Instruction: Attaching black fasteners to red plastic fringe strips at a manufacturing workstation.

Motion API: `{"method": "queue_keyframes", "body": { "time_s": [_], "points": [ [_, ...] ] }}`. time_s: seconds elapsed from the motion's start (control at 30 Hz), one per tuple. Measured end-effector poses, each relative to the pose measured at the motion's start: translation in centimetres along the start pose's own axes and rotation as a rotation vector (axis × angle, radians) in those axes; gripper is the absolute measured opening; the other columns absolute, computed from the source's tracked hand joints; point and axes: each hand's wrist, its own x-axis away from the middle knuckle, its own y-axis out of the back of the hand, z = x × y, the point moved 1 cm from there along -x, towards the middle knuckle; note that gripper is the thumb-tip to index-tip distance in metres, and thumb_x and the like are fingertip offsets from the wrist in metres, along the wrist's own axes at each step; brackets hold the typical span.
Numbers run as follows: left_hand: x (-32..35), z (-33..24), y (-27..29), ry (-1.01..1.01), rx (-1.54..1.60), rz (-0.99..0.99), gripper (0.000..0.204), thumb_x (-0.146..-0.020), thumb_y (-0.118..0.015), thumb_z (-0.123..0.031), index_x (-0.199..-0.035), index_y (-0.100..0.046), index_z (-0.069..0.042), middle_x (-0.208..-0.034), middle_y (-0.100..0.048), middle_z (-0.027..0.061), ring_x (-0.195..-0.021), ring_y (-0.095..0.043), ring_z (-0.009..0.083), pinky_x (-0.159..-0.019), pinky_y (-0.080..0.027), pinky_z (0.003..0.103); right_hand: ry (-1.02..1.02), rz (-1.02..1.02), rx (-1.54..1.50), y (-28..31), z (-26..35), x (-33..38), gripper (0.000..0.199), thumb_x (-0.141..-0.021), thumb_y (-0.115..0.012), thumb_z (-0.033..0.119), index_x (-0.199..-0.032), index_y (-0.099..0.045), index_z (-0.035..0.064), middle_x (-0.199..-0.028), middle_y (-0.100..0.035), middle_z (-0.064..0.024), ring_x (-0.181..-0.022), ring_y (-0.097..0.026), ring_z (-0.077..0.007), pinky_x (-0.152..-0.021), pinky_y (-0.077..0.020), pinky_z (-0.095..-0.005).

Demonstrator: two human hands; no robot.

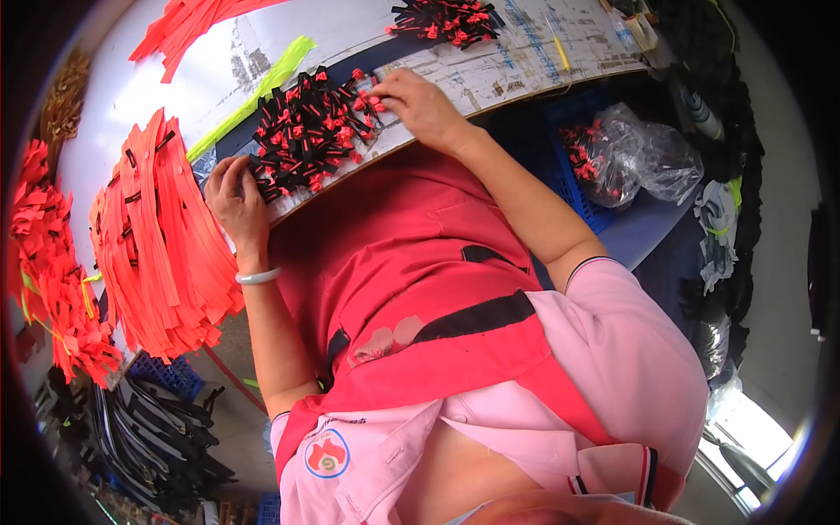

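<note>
A pile of small black-and-red fabric tabs lies along the near edge of the white table. At the pile's right end, my right hand is closed, its fingertips pinching one of the small red pieces. My left hand rests at the pile's left end, fingers bent and slightly apart, with nothing visible in them. Just left of it, a thick bundle of long coral-red strips with small black bits on them hangs over the table edge.
A second tab pile and a yellow pen-like tool lie farther back. A neon-yellow strip runs beside the near pile. Under the table at right, a blue crate holds a clear plastic bag. Black straps hang at lower left.
</note>
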Motion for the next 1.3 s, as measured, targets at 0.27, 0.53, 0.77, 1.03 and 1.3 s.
{"method": "queue_keyframes", "body": {
  "time_s": [0.27, 0.53, 0.77, 1.03, 1.3],
  "points": [
    [0.0, -0.3, 0.1, -0.006, -0.012, 0.000, 0.017, -0.087, -0.066, -0.001, -0.102, -0.072, -0.005, -0.106, -0.068, 0.0093, -0.104, -0.060, 0.0288, -0.095, -0.045, 0.039, -0.010, -0.357, 0.386, 5.4, -3.8, -1.9, 0.028, -0.085, -0.070, 0.017, -0.112, -0.069, 0.0126, -0.114, -0.062, -0.0131, -0.108, -0.059, -0.0338, -0.096, -0.0480, -0.0426],
    [0.0, -0.1, 0.2, 0.000, 0.000, -0.011, 0.017, -0.086, -0.066, 0.000, -0.101, -0.072, -0.005, -0.106, -0.068, 0.0090, -0.104, -0.060, 0.0286, -0.094, -0.045, 0.038, -0.122, -0.110, 0.312, 8.4, -7.0, 0.8, 0.028, -0.086, -0.070, 0.016, -0.114, -0.071, 0.0142, -0.118, -0.062, -0.0092, -0.111, -0.058, -0.0302, -0.099, -0.0467, -0.0381],
    [-0.1, -0.1, 0.0, -0.009, 0.022, -0.007, 0.017, -0.086, -0.066, 0.000, -0.101, -0.072, -0.005, -0.106, -0.068, 0.0091, -0.103, -0.060, 0.0285, -0.094, -0.045, 0.039, -0.232, -0.249, 0.263, 8.6, -7.0, 1.7, 0.026, -0.086, -0.069, 0.013, -0.112, -0.072, 0.0138, -0.115, -0.063, -0.0092, -0.111, -0.060, -0.0296, -0.096, -0.0489, -0.0375],
    [0.1, -0.1, 0.1, 0.005, 0.013, -0.020, 0.016, -0.086, -0.066, 0.000, -0.100, -0.073, -0.005, -0.105, -0.068, 0.0091, -0.103, -0.061, 0.0282, -0.095, -0.045, 0.039, -0.019, -0.009, 0.471, 8.0, -4.6, 0.7, 0.023, -0.081, -0.074, 0.026, -0.102, -0.074, 0.0163, -0.110, -0.066, -0.0055, -0.107, -0.058, -0.0279, -0.098, -0.0429, -0.0390],
    [0.1, 0.0, 0.1, -0.005, 0.011, -0.019, 0.015, -0.086, -0.066, -0.001, -0.099, -0.072, -0.005, -0.105, -0.068, 0.0090, -0.103, -0.061, 0.0280, -0.094, -0.045, 0.039, -0.040, -0.088, 0.449, 8.3, -5.3, 0.5, 0.016, -0.081, -0.074, 0.014, -0.097, -0.075, 0.0120, -0.105, -0.069, -0.0038, -0.105, -0.058, -0.0261, -0.096, -0.0447, -0.0372]
  ]
}}
